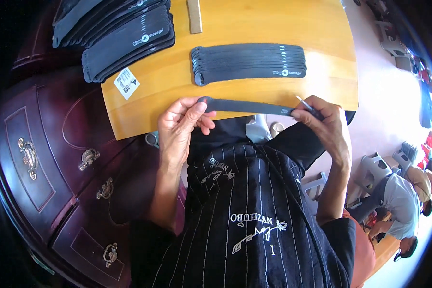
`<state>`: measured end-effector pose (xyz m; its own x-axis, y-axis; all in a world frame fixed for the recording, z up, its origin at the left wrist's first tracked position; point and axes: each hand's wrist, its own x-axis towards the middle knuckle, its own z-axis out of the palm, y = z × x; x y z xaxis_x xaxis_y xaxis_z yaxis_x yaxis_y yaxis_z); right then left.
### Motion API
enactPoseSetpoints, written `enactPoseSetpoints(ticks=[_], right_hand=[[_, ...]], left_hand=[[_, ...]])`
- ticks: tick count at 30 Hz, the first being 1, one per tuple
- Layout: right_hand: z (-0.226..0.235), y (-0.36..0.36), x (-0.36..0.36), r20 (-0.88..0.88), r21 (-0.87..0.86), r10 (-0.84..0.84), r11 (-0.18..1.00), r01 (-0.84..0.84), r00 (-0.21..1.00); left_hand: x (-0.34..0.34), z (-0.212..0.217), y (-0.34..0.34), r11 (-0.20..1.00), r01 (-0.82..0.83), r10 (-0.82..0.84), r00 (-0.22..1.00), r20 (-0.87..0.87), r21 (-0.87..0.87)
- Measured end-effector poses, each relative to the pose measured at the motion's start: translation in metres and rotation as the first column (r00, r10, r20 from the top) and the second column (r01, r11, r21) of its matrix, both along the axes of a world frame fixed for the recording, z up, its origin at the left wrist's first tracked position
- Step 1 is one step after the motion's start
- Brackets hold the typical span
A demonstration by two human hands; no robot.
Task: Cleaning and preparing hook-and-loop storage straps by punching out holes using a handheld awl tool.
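A single black strap [249,106] with rounded ends is stretched between my hands, just above the table's near edge. My left hand [177,126] pinches its left end between thumb and fingers, where a small reddish spot shows. Its right end is pinched in my right hand [327,126], which also has a slim tool with a pale pointed tip [300,100] tucked in its fingers; the tool's kind is mostly hidden. Just beyond the strap lies a fanned row of similar black straps [247,62].
Thick stacks of black straps [129,45] fill the far left of the yellow wooden table [153,93]. A white label [126,83] and a tan strip [195,17] lie there too. Dark drawers [29,149] stand at left; seated people [401,201] and stools [372,170] are at right.
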<state>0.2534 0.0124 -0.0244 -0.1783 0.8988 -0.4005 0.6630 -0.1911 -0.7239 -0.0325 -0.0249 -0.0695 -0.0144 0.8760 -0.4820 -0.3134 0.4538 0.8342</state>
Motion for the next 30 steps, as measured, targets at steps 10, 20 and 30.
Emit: enactPoseSetpoints(ticks=[10, 20, 30], right_hand=[[-0.024, 0.016, 0.011, -0.187, -0.064, -0.122, 0.992, 0.111, 0.975], [-0.029, 0.022, 0.004, -0.24, -0.041, -0.295, 0.955, 0.294, 0.925], [-0.037, 0.027, 0.007, -0.181, -0.046, -0.309, 0.951, 0.306, 0.934]], left_hand=[[0.013, 0.001, 0.01, 0.966, -0.031, 0.155, 0.866, -0.475, 0.258], [0.016, -0.003, 0.021, 0.954, -0.049, 0.227, 0.76, -0.609, 0.295], [0.018, -0.002, 0.027, 0.965, -0.048, 0.219, 0.689, -0.691, 0.258]])
